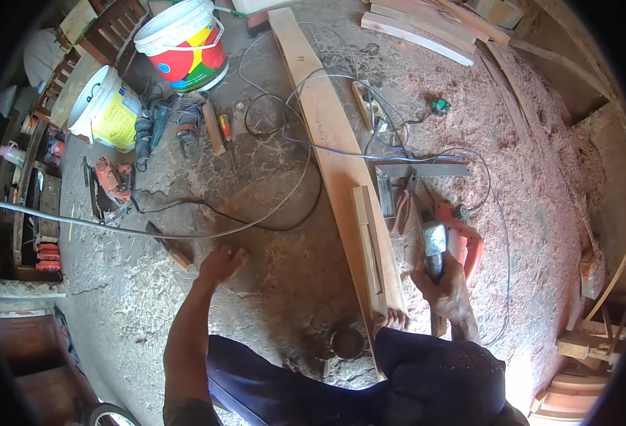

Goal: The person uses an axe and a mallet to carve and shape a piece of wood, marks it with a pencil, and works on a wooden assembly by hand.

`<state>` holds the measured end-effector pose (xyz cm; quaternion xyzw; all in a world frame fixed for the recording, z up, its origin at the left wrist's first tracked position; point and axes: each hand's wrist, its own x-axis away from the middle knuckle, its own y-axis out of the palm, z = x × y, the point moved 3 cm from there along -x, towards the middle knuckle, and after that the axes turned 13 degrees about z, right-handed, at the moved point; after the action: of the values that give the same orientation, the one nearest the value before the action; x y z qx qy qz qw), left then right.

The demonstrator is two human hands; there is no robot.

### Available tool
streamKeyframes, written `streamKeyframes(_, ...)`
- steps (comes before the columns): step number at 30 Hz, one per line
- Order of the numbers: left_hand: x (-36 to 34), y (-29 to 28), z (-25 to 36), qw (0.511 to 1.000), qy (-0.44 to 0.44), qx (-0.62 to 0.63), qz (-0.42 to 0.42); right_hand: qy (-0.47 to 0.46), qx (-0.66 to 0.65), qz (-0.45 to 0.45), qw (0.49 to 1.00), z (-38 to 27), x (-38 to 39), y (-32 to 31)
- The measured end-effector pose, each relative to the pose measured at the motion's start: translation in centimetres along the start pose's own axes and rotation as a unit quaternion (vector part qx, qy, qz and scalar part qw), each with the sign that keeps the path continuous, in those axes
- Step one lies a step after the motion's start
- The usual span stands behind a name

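My left hand (pixel 222 266) hovers over the floor, holding nothing, with its fingers loosely bent and apart. Just left of it lies a chisel (pixel 177 256) with a dark blade and a wooden handle. My right hand (pixel 446 287) is closed round what looks like a hammer (pixel 435 240), its blocky metal head upward; the grip is mostly hidden by my fingers. A long wooden board (pixel 338 145) runs away from me between my hands. On its near end rests a narrow slotted wooden piece (pixel 367 248), with my foot (pixel 392 318) against it.
Right of the board lie a red power tool (pixel 470 252), pliers (pixel 405 206), a metal square (pixel 433 170) and a socket strip (pixel 367 106). Cables loop across the board. Paint buckets (pixel 188 60), power tools (pixel 188 122) and a screwdriver (pixel 226 131) stand or lie far left. Shavings (pixel 533 206) cover the right side.
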<state>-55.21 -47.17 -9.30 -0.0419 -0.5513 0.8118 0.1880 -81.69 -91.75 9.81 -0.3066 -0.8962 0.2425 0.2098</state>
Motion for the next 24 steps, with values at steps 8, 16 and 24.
streamKeyframes(8,-0.4,-6.7,-9.4,0.974,-0.052,-0.216,0.038,0.004,-0.029,0.018,0.999,0.5,-0.2,-0.2)
streamKeyframes(16,0.2,-3.8,-15.5,0.954,-0.009,-0.293,0.065,0.011,-0.005,-0.002,1.000,-0.6,0.7,-0.8)
streamKeyframes(24,2.0,-10.5,-4.0,0.952,0.214,-0.177,0.129,0.007,-0.080,-0.003,0.997,-0.9,1.0,-0.3)
